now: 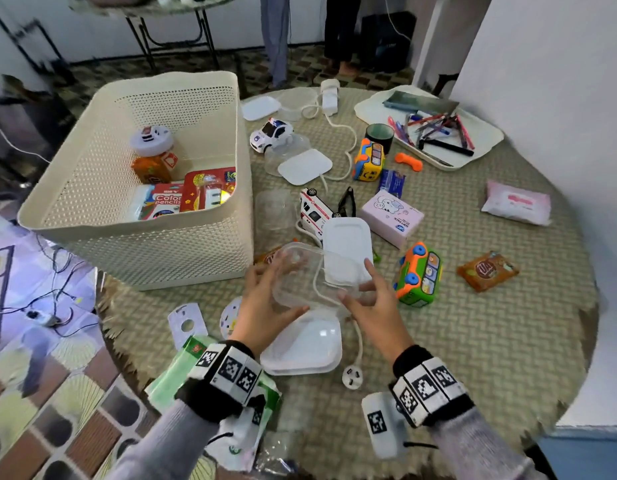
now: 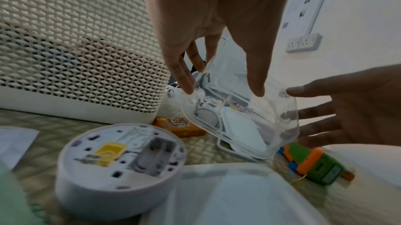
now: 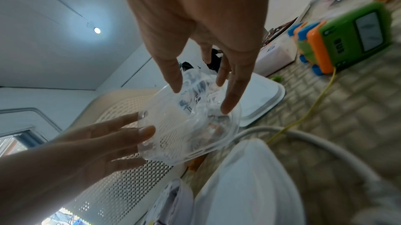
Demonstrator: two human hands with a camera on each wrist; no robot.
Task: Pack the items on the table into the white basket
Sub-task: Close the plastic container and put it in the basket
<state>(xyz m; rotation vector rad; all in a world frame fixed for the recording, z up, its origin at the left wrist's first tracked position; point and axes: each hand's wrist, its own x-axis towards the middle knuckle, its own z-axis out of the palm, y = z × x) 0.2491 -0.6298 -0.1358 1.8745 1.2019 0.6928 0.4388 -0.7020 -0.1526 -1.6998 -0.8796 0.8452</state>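
Your left hand [image 1: 265,299]: fingers straight, pressing the clear container [image 1: 310,278].
Your right hand [image 1: 373,299]: fingers straight, steadying its other side.
Basket [image 1: 92,216]: just left.

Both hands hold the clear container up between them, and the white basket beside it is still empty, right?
Not quite. The white basket is not empty: the head view shows a jar, a colour-pencil pack and a red pack lying inside. The rest stands: the left hand and right hand hold the clear container between them, beside the basket.
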